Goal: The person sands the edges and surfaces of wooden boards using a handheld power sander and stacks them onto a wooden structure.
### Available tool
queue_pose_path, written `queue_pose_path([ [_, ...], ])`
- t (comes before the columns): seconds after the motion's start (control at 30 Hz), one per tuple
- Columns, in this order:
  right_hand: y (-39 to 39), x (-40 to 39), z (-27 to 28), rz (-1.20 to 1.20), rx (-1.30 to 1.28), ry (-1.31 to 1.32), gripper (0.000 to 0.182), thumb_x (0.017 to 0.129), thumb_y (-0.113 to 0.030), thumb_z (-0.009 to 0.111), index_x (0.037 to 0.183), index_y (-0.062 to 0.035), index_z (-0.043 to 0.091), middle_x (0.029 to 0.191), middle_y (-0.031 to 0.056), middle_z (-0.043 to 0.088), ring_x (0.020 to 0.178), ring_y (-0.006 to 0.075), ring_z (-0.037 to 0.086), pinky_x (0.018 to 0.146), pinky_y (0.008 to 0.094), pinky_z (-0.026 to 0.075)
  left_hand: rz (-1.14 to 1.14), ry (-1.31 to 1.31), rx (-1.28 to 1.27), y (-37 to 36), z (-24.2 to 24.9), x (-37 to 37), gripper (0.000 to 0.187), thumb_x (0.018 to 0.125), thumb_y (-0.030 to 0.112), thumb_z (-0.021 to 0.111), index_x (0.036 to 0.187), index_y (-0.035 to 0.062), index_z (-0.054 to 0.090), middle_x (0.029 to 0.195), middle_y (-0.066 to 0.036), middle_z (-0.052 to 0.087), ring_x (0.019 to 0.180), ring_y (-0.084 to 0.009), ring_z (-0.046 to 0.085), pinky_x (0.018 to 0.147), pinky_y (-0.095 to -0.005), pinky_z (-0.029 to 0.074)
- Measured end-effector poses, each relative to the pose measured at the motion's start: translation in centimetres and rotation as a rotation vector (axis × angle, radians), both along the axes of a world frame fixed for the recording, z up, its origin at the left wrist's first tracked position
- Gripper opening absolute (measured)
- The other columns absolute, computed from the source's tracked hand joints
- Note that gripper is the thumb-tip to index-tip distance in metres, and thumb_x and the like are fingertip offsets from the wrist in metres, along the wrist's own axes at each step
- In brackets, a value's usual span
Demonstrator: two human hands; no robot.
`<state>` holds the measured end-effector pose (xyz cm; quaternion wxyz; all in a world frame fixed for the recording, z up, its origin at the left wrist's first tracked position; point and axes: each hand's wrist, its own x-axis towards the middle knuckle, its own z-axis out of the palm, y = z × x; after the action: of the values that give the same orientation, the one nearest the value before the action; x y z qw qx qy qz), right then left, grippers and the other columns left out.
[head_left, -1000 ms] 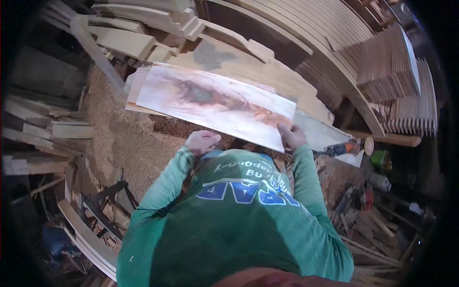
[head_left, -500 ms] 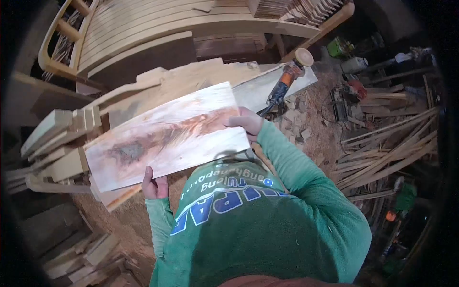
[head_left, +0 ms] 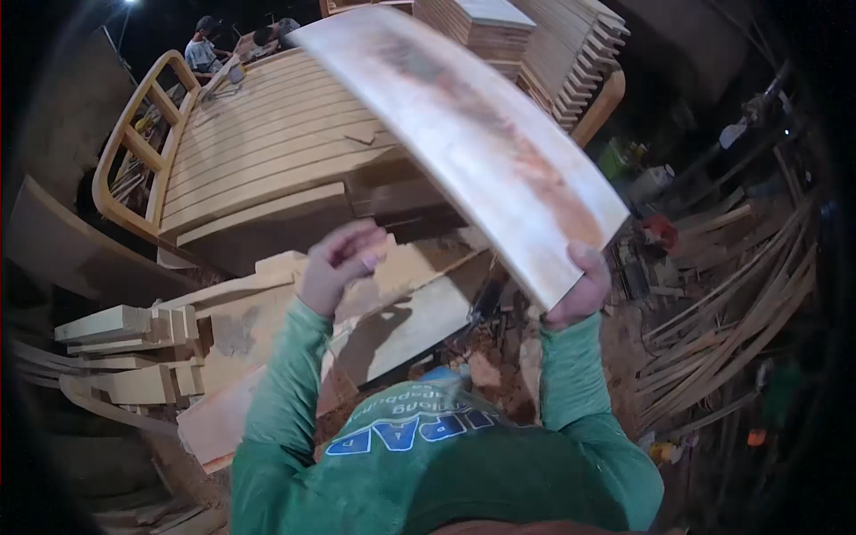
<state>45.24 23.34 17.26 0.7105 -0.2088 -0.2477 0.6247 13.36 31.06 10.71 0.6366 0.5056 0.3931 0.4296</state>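
Observation:
A wide wooden board (head_left: 481, 134), pale with a reddish-brown streak and a grey patch, is raised and tilted in front of me. My right hand (head_left: 581, 283) grips its lower right end, thumb on the face. My left hand (head_left: 343, 260) is off the board, over the work surface (head_left: 245, 316), with its fingers apart and nothing visible in them. Below that hand lies another pale board (head_left: 415, 325), partly in shadow. The sander with the round pad is mostly hidden now.
Beyond stands a large slatted wooden frame (head_left: 259, 125) with stacked boards (head_left: 486, 31) at its far right. Thin wood strips (head_left: 731, 303) pile up on the right, and wood blocks (head_left: 125, 330) lie at left. Another person (head_left: 205, 55) is at the far left.
The board has swung up and away from my body, its far end now pointing upper left. My left hand has let go of its edge and moved forward; the right hand keeps hold.

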Motion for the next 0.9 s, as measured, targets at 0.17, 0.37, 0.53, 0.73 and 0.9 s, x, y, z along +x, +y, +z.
queue_pose_path([
  [0.17, 9.2, 6.4, 3.8, -0.244, 0.075, -0.154, 0.067, 0.087, -0.014, 0.060, 0.145, 0.0108, 0.040, 0.142, 0.0259, 0.054, 0.130, 0.0372, 0.056, 0.115, 0.0457, 0.042, 0.152, 0.813, 0.178, -4.6, -7.7, -1.3, 0.035, 0.085, 0.019, 0.077, 0.115, 0.0026, 0.071, 0.109, -0.016, 0.073, 0.102, -0.0263, 0.071, 0.089, -0.0385, 0.056],
  [0.37, 20.3, 11.2, 4.5, -0.408, 0.035, -0.059, 0.056, 0.084, -0.004, 0.059, 0.138, 0.0073, 0.049, 0.136, 0.0200, 0.059, 0.127, 0.0349, 0.059, 0.111, 0.0461, 0.047, 0.684, 1.400, 0.046, -15.6, -17.4, -9.7, 0.057, 0.084, 0.028, 0.072, 0.134, 0.0074, 0.057, 0.145, -0.019, 0.051, 0.131, -0.0400, 0.050, 0.106, -0.0511, 0.043],
  [0.53, 29.9, 12.1, 5.8, -0.411, 0.124, -0.109, 0.051, 0.083, -0.003, 0.060, 0.133, 0.0062, 0.054, 0.131, 0.0190, 0.062, 0.125, 0.0341, 0.059, 0.109, 0.0459, 0.048, 0.753, 1.520, -0.419, -19.3, -18.1, -8.6, 0.070, 0.093, 0.038, 0.062, 0.153, 0.0115, 0.039, 0.165, -0.017, 0.026, 0.150, -0.0361, 0.028, 0.118, -0.0518, 0.029],
  [0.73, 45.7, 13.3, 3.3, -0.382, -0.116, -0.155, 0.038, 0.092, -0.020, 0.066, 0.124, -0.0007, 0.059, 0.115, 0.0153, 0.066, 0.102, 0.0293, 0.067, 0.082, 0.0393, 0.061, 0.734, 1.651, -0.567, -18.7, -18.7, -5.7, 0.071, 0.099, 0.044, 0.051, 0.160, 0.0144, 0.027, 0.170, -0.012, 0.016, 0.156, -0.0318, 0.016, 0.120, -0.0587, 0.018],
  [0.9, 47.2, 13.0, 0.7, -0.300, -0.295, -0.723, 0.041, 0.104, -0.036, 0.055, 0.118, 0.0034, 0.058, 0.089, 0.0141, 0.068, 0.066, 0.0194, 0.064, 0.054, 0.0304, 0.053, 0.763, 1.666, -0.536, -18.7, -19.1, -6.1, 0.070, 0.099, 0.043, 0.050, 0.159, 0.0149, 0.029, 0.169, -0.011, 0.019, 0.156, -0.0309, 0.017, 0.121, -0.0575, 0.017],
])
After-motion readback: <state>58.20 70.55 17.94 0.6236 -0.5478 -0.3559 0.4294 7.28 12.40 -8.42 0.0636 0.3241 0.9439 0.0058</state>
